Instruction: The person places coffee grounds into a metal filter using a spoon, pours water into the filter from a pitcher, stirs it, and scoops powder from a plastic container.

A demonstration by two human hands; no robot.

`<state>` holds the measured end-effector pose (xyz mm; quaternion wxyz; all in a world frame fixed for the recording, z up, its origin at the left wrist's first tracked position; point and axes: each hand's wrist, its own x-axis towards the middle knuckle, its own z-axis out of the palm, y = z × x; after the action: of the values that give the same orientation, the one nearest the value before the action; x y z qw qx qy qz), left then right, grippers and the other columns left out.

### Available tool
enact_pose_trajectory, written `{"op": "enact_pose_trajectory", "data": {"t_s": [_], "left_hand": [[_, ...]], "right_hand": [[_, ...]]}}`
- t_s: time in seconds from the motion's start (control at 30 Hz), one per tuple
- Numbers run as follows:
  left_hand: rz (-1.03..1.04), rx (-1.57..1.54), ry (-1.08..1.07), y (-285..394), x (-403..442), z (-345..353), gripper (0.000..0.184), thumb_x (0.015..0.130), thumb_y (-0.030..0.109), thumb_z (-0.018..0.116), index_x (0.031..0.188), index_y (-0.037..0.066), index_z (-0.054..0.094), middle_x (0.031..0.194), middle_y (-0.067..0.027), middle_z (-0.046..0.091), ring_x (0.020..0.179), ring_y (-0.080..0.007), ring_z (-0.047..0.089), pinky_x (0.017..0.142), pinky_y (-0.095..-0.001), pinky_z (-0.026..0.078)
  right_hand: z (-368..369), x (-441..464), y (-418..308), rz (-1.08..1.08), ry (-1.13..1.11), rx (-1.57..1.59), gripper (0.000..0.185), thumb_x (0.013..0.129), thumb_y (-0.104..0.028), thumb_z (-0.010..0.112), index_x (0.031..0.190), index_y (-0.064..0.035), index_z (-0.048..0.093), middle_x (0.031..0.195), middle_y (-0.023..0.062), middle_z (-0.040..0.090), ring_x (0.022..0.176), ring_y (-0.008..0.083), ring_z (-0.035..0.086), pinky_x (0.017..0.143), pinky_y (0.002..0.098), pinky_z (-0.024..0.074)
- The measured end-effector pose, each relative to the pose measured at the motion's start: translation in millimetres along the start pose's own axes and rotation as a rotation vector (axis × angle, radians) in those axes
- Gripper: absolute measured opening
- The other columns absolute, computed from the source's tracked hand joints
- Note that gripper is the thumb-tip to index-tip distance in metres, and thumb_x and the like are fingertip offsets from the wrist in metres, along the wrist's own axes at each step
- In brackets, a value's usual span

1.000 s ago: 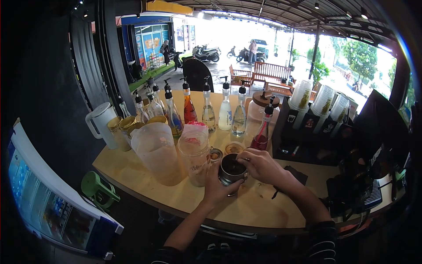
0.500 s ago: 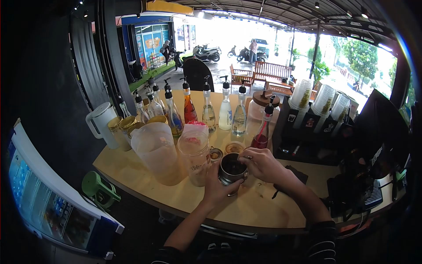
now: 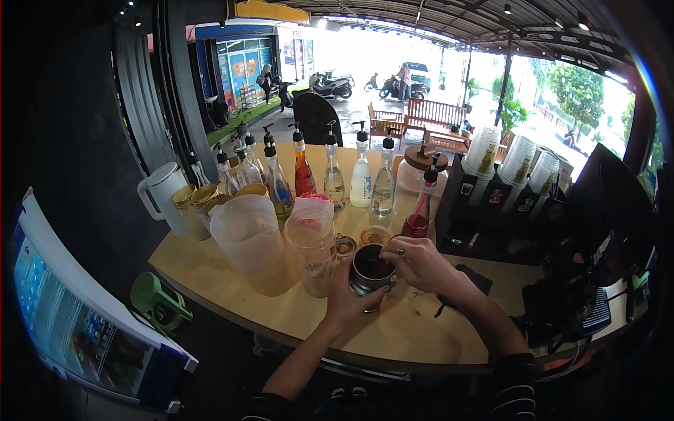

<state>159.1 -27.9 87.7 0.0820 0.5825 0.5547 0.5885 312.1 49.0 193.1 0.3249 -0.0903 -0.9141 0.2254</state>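
My left hand (image 3: 349, 297) is wrapped round a metal cup (image 3: 363, 283) with a dark inside, low over the counter's near side. At the cup's right rim my right hand (image 3: 421, 263) is closed in a pinch, fingertips over the opening; what it pinches is hidden. Just left of the cup stands a clear plastic cup (image 3: 316, 261) with print on it. Behind the metal cup are a small round metal piece (image 3: 345, 246) and a round lid-like disc (image 3: 375, 236).
A frosted pitcher (image 3: 249, 242) and a white jug (image 3: 166, 196) stand left on the wooden counter (image 3: 281, 326). Several pump bottles (image 3: 334, 179) line the back, with a red syrup bottle (image 3: 417, 221) nearer. Stacked cups (image 3: 518, 163) and a dark monitor (image 3: 597, 200) occupy the right.
My right hand has shifted very slightly at the cup's rim. The left hand keeps its hold, and the things on the counter stay in place.
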Motion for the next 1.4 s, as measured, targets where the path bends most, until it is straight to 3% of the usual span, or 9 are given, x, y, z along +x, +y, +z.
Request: {"op": "enact_pose_trajectory", "data": {"t_s": [0.5, 0.9, 1.1, 1.4], "left_hand": [[0.004, 0.010, 0.010, -1, 0, 1, 0.078, 0.060, 0.031, 0.086, 0.122, 0.003, 0.048, 0.111, -0.0142, 0.057, 0.104, -0.0281, 0.057, 0.090, -0.0393, 0.044], [0.001, 0.014, 0.005, -1, 0, 0, 0.079, 0.060, 0.031, 0.086, 0.122, 0.002, 0.047, 0.109, -0.0146, 0.057, 0.104, -0.0277, 0.057, 0.090, -0.0394, 0.045], [0.020, 0.000, 0.010, 0, 0, 1, 0.078, 0.060, 0.031, 0.086, 0.122, 0.002, 0.048, 0.110, -0.0138, 0.058, 0.104, -0.0276, 0.057, 0.091, -0.0393, 0.044], [0.008, -0.020, 0.013, -1, 0, 1, 0.077, 0.060, 0.031, 0.086, 0.122, 0.003, 0.048, 0.111, -0.0133, 0.058, 0.104, -0.0278, 0.056, 0.092, -0.0394, 0.043]], "right_hand": [[-2, -1, -2, 0.015, -0.032, -0.045, 0.010, 0.085, -0.004, 0.058, 0.090, 0.0039, 0.056, 0.083, 0.0174, 0.058, 0.075, 0.0365, 0.060, 0.065, 0.0419, 0.0481], [10, -4, -6, -0.165, -0.006, -0.259, 0.007, 0.081, -0.001, 0.059, 0.088, 0.0001, 0.056, 0.078, 0.0103, 0.055, 0.078, 0.0286, 0.058, 0.072, 0.0381, 0.0473], [7, -6, -4, -0.066, -0.011, -0.270, 0.011, 0.080, -0.001, 0.059, 0.090, -0.0001, 0.056, 0.082, 0.0114, 0.057, 0.079, 0.0303, 0.058, 0.069, 0.0388, 0.0481], [5, -7, 2, 0.033, 0.043, -0.049, 0.012, 0.084, -0.004, 0.060, 0.094, 0.0027, 0.059, 0.083, 0.0159, 0.059, 0.077, 0.0341, 0.060, 0.068, 0.0400, 0.0484]]}}
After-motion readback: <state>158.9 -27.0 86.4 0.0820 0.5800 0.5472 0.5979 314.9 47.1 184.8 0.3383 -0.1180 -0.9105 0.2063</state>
